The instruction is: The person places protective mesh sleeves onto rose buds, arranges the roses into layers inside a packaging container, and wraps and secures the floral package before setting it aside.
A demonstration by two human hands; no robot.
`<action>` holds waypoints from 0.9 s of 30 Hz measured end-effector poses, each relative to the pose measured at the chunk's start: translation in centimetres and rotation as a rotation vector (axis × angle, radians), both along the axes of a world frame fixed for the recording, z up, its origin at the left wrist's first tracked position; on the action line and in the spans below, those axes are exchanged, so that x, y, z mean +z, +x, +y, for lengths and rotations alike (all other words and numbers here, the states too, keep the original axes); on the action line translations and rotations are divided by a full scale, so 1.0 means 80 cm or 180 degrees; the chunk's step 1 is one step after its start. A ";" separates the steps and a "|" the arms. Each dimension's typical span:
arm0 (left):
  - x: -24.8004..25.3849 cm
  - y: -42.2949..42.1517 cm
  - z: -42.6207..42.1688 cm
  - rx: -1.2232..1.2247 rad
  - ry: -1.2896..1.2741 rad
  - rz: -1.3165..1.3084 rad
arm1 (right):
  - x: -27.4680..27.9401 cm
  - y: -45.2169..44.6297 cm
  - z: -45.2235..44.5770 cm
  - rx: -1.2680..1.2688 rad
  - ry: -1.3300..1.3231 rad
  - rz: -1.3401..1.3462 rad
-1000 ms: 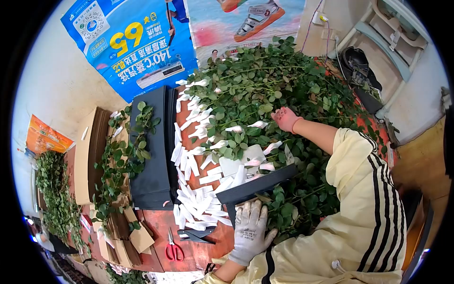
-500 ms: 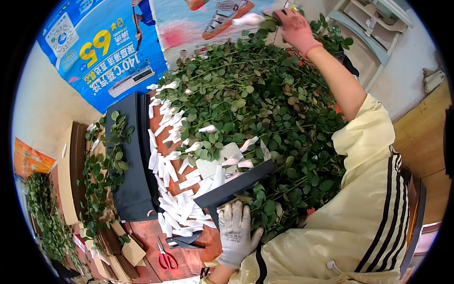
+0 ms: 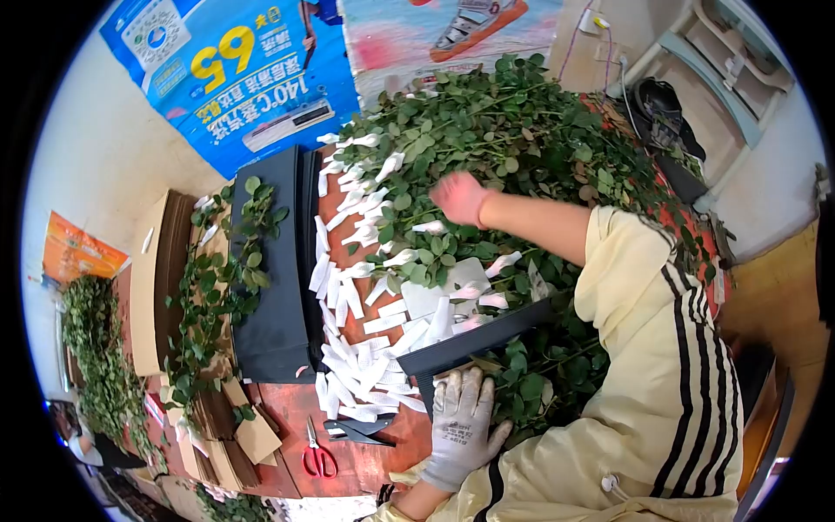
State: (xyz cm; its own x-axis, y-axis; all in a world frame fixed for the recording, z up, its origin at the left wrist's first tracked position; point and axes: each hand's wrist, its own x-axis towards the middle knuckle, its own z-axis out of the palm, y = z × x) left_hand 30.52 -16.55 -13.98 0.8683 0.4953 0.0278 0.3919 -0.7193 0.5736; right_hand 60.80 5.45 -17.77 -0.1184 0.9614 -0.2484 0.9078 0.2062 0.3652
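Observation:
My left hand [image 3: 459, 428], in a grey-white glove, lies flat with fingers stretched on the lower edge of a black folded sheet [image 3: 478, 337]. Several roses [image 3: 470, 291] with pale pink, sleeved buds lie inside the fold, their leafy stems running right. My right hand [image 3: 461, 199], in a pink glove, is over the big heap of leafy rose stems [image 3: 513, 130]. Motion blurs its fingers, and nothing can be made out in them. White net sleeves cover the rose buds [image 3: 389, 166] along the heap's left edge.
Loose white net sleeves [image 3: 357, 370] are strewn on the red table [image 3: 287, 409]. Red-handled scissors [image 3: 319, 457] and a black stapler-like tool [image 3: 361, 429] lie near the front. Black sheets [image 3: 270, 322] and brown cardboard [image 3: 156, 296] are stacked left. A chair frame [image 3: 722, 78] stands at back right.
My right hand has swung from the far right down and left over the heap; the sleeved rose it held no longer shows in it. My left hand keeps its place on the black sheet. The view has shifted.

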 end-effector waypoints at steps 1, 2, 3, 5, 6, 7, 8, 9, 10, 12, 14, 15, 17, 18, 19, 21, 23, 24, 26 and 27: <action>-0.001 0.000 -0.001 -0.0020 0.0017 -0.0030 | -0.048 0.012 -0.009 0.0170 0.0070 0.0118; 0.000 0.000 -0.001 -0.0013 0.0034 -0.0013 | -0.074 0.016 -0.019 -0.0048 -0.0146 0.0035; 0.003 -0.001 -0.001 -0.0050 0.0038 -0.0031 | -0.087 0.019 -0.032 -0.0055 -0.0107 -0.0121; 0.006 0.002 0.000 -0.0039 -0.0068 0.0093 | -0.089 0.038 -0.049 -0.0145 -0.0302 0.0244; -0.001 0.002 -0.002 -0.0052 -0.0017 0.0050 | -0.089 0.041 -0.053 -0.0300 -0.0157 0.0131; -0.002 0.003 -0.004 -0.0062 0.0076 0.0054 | -0.085 0.054 -0.055 -0.0423 -0.0063 0.0052; -0.002 0.004 -0.004 -0.0095 0.0104 0.0029 | -0.081 0.067 -0.058 -0.0548 0.0029 -0.0027; -0.001 0.004 -0.004 -0.0091 0.0130 0.0021 | -0.072 0.080 -0.060 -0.0424 0.0450 0.0207; 0.000 0.006 -0.004 -0.0143 0.0156 0.0002 | -0.065 0.090 -0.062 -0.0267 0.0863 0.0446; -0.001 0.005 -0.007 -0.0063 0.0206 0.0031 | 0.009 0.112 -0.080 -0.0153 0.1992 0.0646; -0.005 0.003 -0.009 -0.0065 0.0235 -0.0025 | 0.107 0.141 -0.091 -0.1039 0.1970 0.0680; -0.005 0.002 -0.010 -0.0059 0.0259 -0.0080 | 0.119 0.192 -0.096 -0.0350 0.3203 0.0289; -0.004 -0.001 -0.011 -0.0045 0.0230 -0.0124 | 0.242 0.210 -0.139 -0.1695 0.2628 -0.0666; -0.005 -0.002 -0.012 -0.0032 0.0264 -0.0077 | 0.288 0.246 -0.158 -0.1853 0.3222 0.0657; -0.006 -0.001 -0.012 -0.0022 0.0303 -0.0045 | 0.334 0.282 -0.176 -0.1759 0.3903 0.1997; -0.007 -0.001 -0.013 -0.0019 0.0294 -0.0133 | 0.393 0.314 -0.222 -0.1490 0.4909 0.3722; -0.007 -0.001 -0.013 0.0016 0.0274 -0.0173 | 0.418 0.372 -0.252 -0.0274 0.4971 0.3471; -0.005 -0.001 -0.013 0.0018 0.0325 -0.0151 | 0.430 0.342 -0.263 -0.0834 0.4675 0.3541; -0.004 0.001 -0.009 0.0012 0.0356 -0.0222 | 0.418 0.254 -0.262 -0.0688 0.4416 0.2739; -0.004 0.000 -0.010 -0.0034 0.0360 -0.0246 | 0.401 0.197 -0.255 -0.0588 0.4128 0.1961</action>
